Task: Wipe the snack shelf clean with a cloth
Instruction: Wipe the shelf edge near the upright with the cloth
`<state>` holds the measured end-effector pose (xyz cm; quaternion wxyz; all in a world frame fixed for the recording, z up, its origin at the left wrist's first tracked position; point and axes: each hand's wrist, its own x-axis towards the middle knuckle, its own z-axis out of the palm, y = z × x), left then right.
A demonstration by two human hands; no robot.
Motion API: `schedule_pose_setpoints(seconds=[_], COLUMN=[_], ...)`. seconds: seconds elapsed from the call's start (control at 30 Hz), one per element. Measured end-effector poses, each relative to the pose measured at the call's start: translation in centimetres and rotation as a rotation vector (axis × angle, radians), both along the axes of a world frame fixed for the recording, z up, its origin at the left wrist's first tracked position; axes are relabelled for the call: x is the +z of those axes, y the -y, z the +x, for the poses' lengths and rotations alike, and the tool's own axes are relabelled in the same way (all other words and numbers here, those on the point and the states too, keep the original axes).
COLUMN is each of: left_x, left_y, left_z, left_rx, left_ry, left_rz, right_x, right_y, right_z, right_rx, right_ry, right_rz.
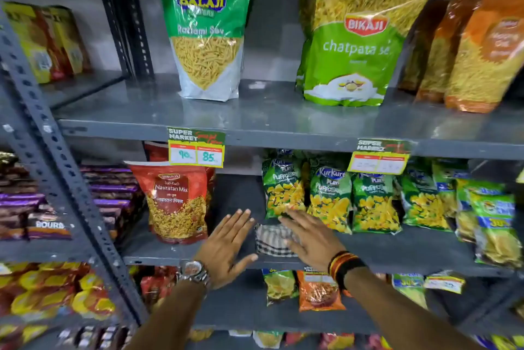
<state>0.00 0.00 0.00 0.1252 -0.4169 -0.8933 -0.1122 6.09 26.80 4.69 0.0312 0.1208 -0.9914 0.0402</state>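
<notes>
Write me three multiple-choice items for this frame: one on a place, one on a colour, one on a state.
1. Where does the cloth lie?
A. on the top shelf
B. on the middle shelf, between the red packet and the green packets
C. on the floor

2. What colour is the cloth?
A. plain blue
B. dark and light checked
C. solid yellow

3. How is the left hand held?
A. open, fingers spread, nothing in it
C. closed around a packet
B. fisted on the cloth

Answers: 1 B, it sits in the gap on that shelf. 2 B, its check pattern shows. 3 A, the fingers are splayed beside the cloth, while the right hand lies flat on it.
</notes>
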Motion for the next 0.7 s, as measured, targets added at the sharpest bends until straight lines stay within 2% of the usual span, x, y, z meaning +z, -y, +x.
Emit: schedule_pose_setpoints(seconds=[0.17, 0.27, 0.33, 0.37, 0.43, 0.5, 0.7], left_x=[-6.0, -7.7, -8.4, -8.4, -8.3, -8.1, -8.5], left_y=[-0.2, 0.1, 0.3, 0.4, 0.4, 0.4, 0.5], left_z=[-2.7, -3.7, -4.1, -4.3, -4.4, -4.6, -4.9], left_rx=[0.1, 0.083, 0.068, 0.054, 0.036, 0.043, 0.033], left_ry=[0.077, 0.143, 0.173, 0.163, 0.125, 0.094, 0.074], left_rz=[-0.114, -0.127, -0.138, -0.14, -0.132, -0.133, -0.136], right_x=[-6.7, -7.3, -7.1, -7.1, -7.8, -9.2, -11.0], right_y=[1.1, 2.3, 2.4, 2.3, 1.6, 1.2, 1.1], right_z=[-3.2, -3.5, -4.3, -4.8, -6.0, -6.8, -7.4], right_rx=[-0.143, -0.276, -0.214, -0.138, 0.043, 0.129, 0.039], right_ry=[0.2, 0.048, -0.112, -0.123, -0.047, 0.04, -0.015], right_rz=[-0.052, -0.019, 0.052, 0.041, -0.015, -0.041, -0.204])
